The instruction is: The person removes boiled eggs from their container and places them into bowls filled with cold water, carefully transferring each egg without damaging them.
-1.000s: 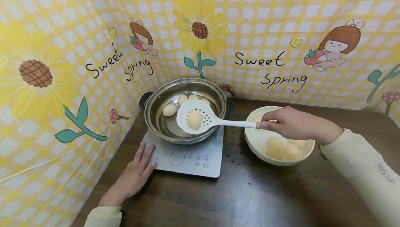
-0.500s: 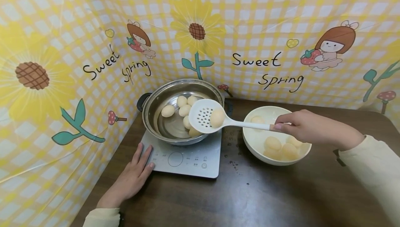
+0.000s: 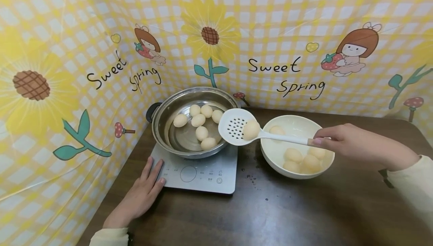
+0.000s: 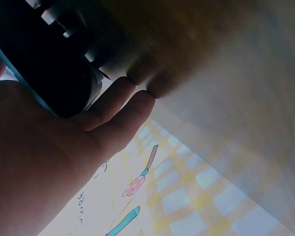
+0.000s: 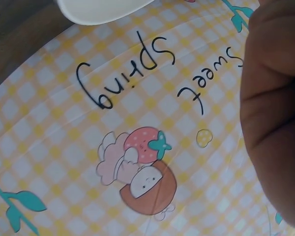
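My right hand (image 3: 352, 142) grips the handle of a white slotted spoon (image 3: 233, 126). One egg (image 3: 252, 130) lies in the spoon's head, at the handle side, between the pot and the bowl. Below the handle stands a cream bowl (image 3: 275, 155) with several eggs (image 3: 311, 163) inside. The steel pot (image 3: 169, 144) on the left holds several more eggs (image 3: 198, 120) in shallow water. My left hand (image 3: 142, 191) rests at the left edge of the induction cooker (image 3: 223, 170), fingers extended; in the left wrist view its fingers (image 4: 123, 113) lie beside the cooker's dark underside.
The pot sits on the cooker, its black side handle (image 3: 153, 111) jutting left. Water drops (image 3: 250, 178) dot the brown table (image 3: 280, 216) between cooker and bowl. A yellow checked cloth (image 3: 270, 20) hangs behind and along the left.
My right hand has moved right, carrying the spoon and its egg from above the pot toward the bowl. The egg has rolled to the handle side. My left hand stays at the cooker.
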Demonstrator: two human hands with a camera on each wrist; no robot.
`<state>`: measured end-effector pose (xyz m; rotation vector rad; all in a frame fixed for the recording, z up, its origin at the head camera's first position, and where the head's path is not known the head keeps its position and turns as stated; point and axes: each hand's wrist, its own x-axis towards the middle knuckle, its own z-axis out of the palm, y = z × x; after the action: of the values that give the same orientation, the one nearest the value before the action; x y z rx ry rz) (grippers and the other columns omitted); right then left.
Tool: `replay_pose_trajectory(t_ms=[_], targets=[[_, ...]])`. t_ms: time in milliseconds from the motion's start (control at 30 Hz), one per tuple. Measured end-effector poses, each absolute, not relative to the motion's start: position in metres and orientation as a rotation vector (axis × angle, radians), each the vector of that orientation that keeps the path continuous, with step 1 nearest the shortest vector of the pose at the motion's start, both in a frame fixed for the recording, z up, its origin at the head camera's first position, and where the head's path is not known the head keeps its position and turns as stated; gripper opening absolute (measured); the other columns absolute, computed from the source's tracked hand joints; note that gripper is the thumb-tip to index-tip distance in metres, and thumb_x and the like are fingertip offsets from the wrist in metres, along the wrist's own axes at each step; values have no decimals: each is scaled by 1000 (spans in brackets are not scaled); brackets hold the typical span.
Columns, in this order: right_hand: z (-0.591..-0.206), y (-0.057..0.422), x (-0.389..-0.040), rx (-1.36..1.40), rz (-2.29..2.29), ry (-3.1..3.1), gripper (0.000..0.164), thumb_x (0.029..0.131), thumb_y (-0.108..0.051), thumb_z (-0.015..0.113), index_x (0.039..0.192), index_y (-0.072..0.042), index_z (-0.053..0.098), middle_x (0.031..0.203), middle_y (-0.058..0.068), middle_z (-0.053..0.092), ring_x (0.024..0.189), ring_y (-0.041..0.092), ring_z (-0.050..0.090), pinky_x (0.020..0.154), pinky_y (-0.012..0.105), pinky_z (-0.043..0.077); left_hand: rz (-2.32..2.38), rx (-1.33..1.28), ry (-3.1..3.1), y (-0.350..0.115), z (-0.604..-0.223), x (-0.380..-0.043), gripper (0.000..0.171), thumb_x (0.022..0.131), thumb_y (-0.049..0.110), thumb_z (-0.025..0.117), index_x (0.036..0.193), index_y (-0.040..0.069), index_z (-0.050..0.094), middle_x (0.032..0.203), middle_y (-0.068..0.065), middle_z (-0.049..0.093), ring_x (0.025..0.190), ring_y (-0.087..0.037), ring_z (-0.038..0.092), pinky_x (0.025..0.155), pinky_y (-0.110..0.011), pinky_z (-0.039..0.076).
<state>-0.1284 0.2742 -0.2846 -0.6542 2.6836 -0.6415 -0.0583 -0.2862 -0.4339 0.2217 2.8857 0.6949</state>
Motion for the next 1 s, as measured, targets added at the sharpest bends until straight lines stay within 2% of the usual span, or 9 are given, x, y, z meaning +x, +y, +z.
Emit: replay_pose_trajectory(t_ms=[300, 467, 533, 600, 700, 867, 1000], targets=[[-292, 294, -120, -606, -647, 2743, 21, 106, -39, 53, 104, -29, 71, 89, -13, 63, 83, 9, 56, 72, 28, 45, 724, 231, 2890, -287, -436, -58, 65, 111, 43, 35, 163, 9, 17, 166, -23, -7, 144, -56, 13, 105, -75, 20], [-298, 306, -114, -536, -675, 2728, 22, 107, -38, 53, 105, -26, 70, 74, -8, 47, 69, 8, 46, 61, 28, 38, 735, 236, 2883, -287, -437, -58, 65, 111, 44, 34, 163, 10, 15, 166, -23, -8, 144, -57, 12, 105, -76, 19], [-300, 311, -112, -535, -678, 2731, 21, 107, -37, 53, 107, -26, 71, 77, -8, 50, 73, 9, 47, 62, 28, 38, 734, 232, 2879, -288, -437, -58, 66, 111, 45, 33, 163, 10, 14, 166, -22, -9, 144, -58, 12, 105, -76, 19], [-302, 315, -110, -542, -665, 2747, 20, 107, -36, 53, 108, -29, 71, 86, -10, 59, 81, 10, 52, 67, 29, 42, 736, 227, 2874, -288, -437, -59, 66, 111, 46, 32, 164, 11, 13, 166, -21, -10, 143, -58, 12, 105, -76, 18], [-306, 322, -107, -522, -673, 2750, 20, 107, -35, 52, 109, -30, 72, 88, -10, 60, 83, 11, 52, 69, 29, 42, 736, 224, 2872, -288, -437, -59, 66, 111, 46, 32, 164, 11, 13, 167, -21, -10, 143, -59, 13, 105, -76, 18], [-316, 333, -103, -458, -678, 2725, 24, 108, -33, 50, 113, -20, 71, 68, -4, 45, 60, 10, 42, 56, 29, 37, 735, 235, 2882, -287, -436, -58, 66, 111, 45, 33, 163, 10, 15, 166, -22, -8, 142, -60, 14, 105, -76, 19], [-323, 341, -102, -450, -628, 2722, 27, 108, -30, 51, 117, -13, 70, 73, -4, 53, 61, 12, 46, 57, 32, 42, 742, 240, 2883, -287, -436, -57, 65, 111, 44, 34, 163, 10, 15, 166, -23, -8, 142, -60, 15, 105, -76, 19]])
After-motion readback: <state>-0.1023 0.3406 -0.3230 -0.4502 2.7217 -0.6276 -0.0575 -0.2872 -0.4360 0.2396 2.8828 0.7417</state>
